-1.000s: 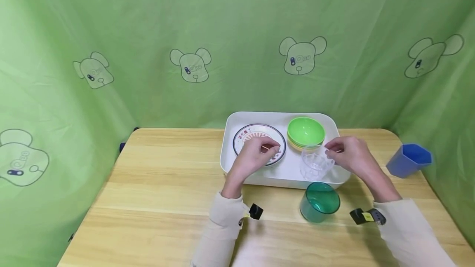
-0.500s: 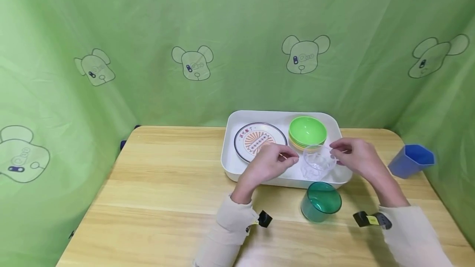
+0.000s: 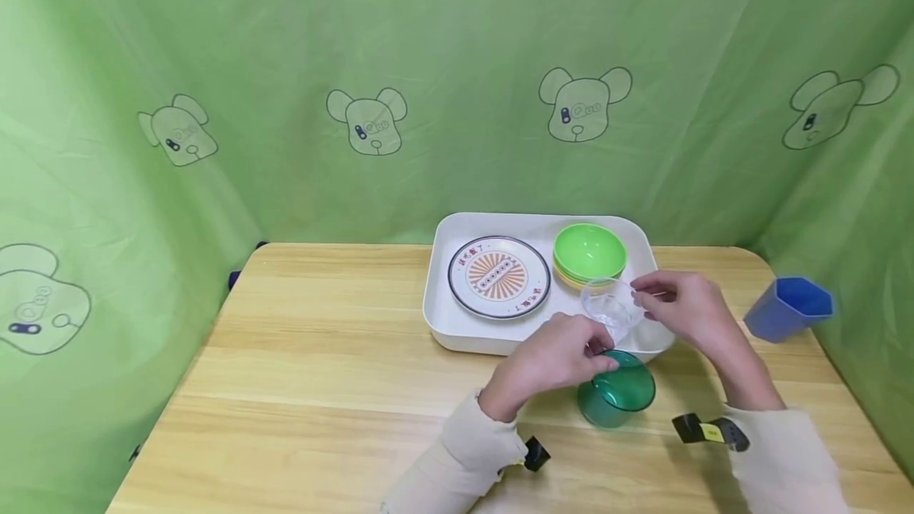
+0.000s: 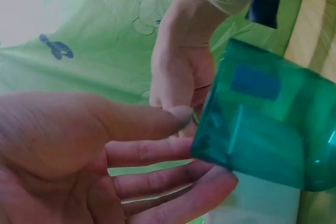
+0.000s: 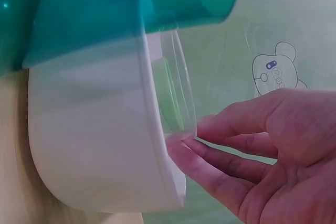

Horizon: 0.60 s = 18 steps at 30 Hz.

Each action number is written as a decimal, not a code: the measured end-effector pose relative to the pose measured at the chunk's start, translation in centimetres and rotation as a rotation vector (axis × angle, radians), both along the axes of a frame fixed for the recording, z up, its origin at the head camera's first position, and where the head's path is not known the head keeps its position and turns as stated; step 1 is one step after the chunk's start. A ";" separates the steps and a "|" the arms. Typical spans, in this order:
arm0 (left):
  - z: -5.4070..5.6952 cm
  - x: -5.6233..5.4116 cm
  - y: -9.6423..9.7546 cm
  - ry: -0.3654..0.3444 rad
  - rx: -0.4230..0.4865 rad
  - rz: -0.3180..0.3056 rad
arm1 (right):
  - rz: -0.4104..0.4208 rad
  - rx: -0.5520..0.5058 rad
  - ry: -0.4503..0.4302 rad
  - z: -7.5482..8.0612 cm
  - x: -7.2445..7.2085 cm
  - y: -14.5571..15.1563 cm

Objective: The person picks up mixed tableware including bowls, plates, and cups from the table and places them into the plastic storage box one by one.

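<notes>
My right hand [image 3: 681, 306] pinches the rim of a clear plastic cup [image 3: 608, 308] at the front right of the white tray [image 3: 467, 342]. In the right wrist view, thumb and fingers meet at the edge of that cup. A transparent green cup [image 3: 616, 403] stands on the table just in front of the tray. My left hand [image 3: 557, 354] is at its rim, thumb over the mouth in the head view. Seen from the left wrist, the thumb tip and loosely bent fingers are right at the rim of the green cup [image 4: 262, 124], not closed round it.
The tray also holds a white plate [image 3: 500, 276] with a printed pattern at left and a stack of bowls [image 3: 589, 252], green on top, at back right. A blue angular cup [image 3: 785, 312] leans outward at the table's right side. Green curtains surround the table [image 3: 307, 355].
My left hand has moved from over the plate, right and toward me, to the green cup's rim. The right hand stays at the clear cup, almost unmoved.
</notes>
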<state>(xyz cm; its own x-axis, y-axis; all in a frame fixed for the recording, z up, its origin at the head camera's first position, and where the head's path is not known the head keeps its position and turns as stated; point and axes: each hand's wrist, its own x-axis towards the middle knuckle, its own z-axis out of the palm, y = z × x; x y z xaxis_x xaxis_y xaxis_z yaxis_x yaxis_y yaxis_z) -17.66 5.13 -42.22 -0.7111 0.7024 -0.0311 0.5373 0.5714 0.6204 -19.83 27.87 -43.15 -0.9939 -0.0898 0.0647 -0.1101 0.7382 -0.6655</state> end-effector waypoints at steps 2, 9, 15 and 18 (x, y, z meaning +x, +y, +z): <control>-0.1 0.2 0.3 0.026 -0.038 0.008 | -0.004 -0.003 -0.006 -0.1 0.0 -0.1; -0.4 0.4 0.8 0.074 -0.095 0.006 | -0.012 -0.001 -0.004 -0.3 -0.1 -0.1; -0.4 0.6 1.0 0.103 -0.083 -0.016 | -0.019 -0.008 -0.007 -0.5 -0.1 0.0; -0.3 0.6 0.8 0.100 -0.058 -0.018 | -0.028 -0.022 -0.018 -0.6 0.0 0.0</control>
